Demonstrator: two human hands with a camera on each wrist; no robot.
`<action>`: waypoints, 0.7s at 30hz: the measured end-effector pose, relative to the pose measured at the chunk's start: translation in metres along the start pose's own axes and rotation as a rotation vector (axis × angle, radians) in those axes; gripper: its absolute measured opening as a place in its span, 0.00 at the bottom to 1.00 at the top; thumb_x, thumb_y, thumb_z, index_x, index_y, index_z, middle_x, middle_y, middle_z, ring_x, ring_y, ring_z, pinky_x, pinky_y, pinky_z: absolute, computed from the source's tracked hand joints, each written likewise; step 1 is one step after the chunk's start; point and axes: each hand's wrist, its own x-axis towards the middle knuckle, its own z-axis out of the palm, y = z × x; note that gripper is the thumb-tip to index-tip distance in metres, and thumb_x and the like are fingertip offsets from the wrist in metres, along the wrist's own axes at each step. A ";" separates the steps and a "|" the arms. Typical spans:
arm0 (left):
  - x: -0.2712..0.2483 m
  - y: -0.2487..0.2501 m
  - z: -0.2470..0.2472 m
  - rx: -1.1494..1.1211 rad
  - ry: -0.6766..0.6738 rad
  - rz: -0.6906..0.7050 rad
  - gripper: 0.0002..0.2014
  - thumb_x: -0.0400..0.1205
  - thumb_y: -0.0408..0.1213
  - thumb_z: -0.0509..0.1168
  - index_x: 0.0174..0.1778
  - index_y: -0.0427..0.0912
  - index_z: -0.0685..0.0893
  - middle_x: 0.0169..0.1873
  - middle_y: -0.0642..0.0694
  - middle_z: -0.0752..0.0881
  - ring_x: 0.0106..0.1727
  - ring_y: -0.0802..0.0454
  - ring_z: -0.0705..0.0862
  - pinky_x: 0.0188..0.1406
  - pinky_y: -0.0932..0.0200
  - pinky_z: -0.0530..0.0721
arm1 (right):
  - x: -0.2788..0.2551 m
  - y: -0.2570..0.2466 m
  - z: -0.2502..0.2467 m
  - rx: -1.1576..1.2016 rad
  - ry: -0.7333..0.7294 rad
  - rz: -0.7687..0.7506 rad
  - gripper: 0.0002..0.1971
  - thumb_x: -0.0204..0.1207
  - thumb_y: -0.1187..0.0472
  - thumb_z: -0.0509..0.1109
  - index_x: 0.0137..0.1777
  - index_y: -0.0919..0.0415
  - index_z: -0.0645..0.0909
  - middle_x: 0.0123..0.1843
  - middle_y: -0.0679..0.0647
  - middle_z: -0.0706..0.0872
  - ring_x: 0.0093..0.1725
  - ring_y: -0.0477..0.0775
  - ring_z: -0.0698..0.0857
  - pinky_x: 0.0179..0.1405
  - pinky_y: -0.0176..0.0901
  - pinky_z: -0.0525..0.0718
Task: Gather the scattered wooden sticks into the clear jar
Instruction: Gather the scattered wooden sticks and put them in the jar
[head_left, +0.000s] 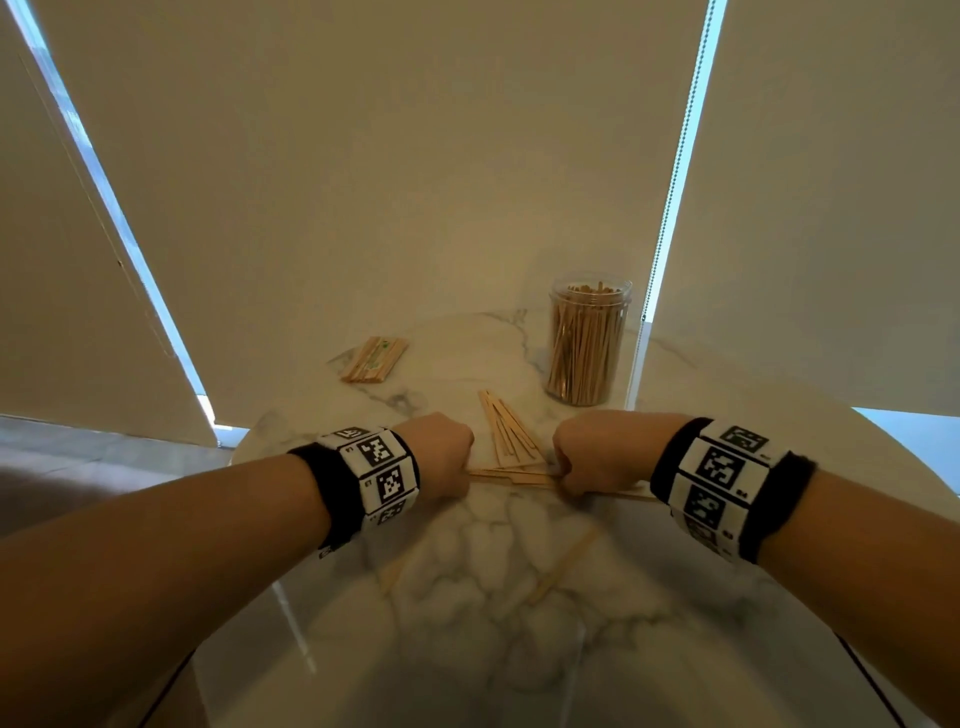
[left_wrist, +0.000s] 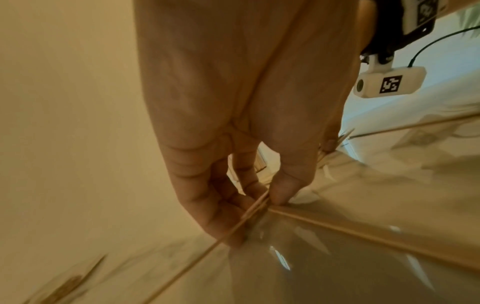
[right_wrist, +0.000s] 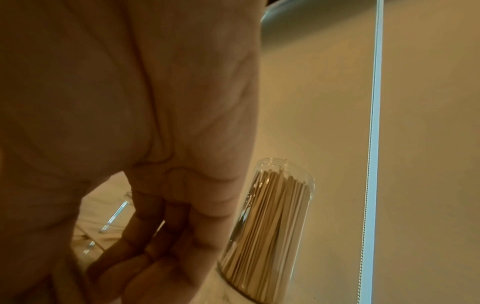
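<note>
A marble table (head_left: 519, 597) carries a clear jar (head_left: 587, 343), loose sticks (head_left: 506, 428) and a stick packet (head_left: 375, 359).

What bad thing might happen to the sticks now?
Two things, probably. The left hand only pinches the ends of a thin bundle of sticks while the right hand grips the other end, so some could slip out and scatter on the glossy table. Also, the jar looks nearly full, so pushing more in might jam them or tip it.
</note>
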 end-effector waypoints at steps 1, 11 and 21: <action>-0.002 -0.002 0.000 0.012 0.003 -0.014 0.13 0.84 0.41 0.68 0.60 0.37 0.83 0.55 0.39 0.87 0.55 0.40 0.86 0.50 0.52 0.84 | -0.002 -0.001 0.000 -0.013 0.005 -0.008 0.09 0.78 0.54 0.68 0.43 0.60 0.81 0.35 0.52 0.80 0.39 0.55 0.81 0.42 0.44 0.82; -0.006 -0.027 -0.010 -0.601 0.034 -0.168 0.12 0.91 0.29 0.52 0.54 0.37 0.83 0.46 0.43 0.88 0.40 0.48 0.87 0.40 0.55 0.89 | -0.012 0.002 0.003 -0.061 0.015 -0.037 0.10 0.81 0.59 0.66 0.53 0.66 0.82 0.43 0.56 0.80 0.40 0.55 0.78 0.38 0.42 0.75; -0.008 0.008 -0.010 -1.302 0.075 -0.212 0.34 0.85 0.68 0.55 0.71 0.40 0.73 0.34 0.49 0.73 0.31 0.53 0.70 0.27 0.60 0.72 | -0.020 0.026 -0.026 0.360 0.267 -0.012 0.08 0.82 0.58 0.67 0.41 0.58 0.79 0.38 0.51 0.82 0.34 0.49 0.79 0.33 0.38 0.76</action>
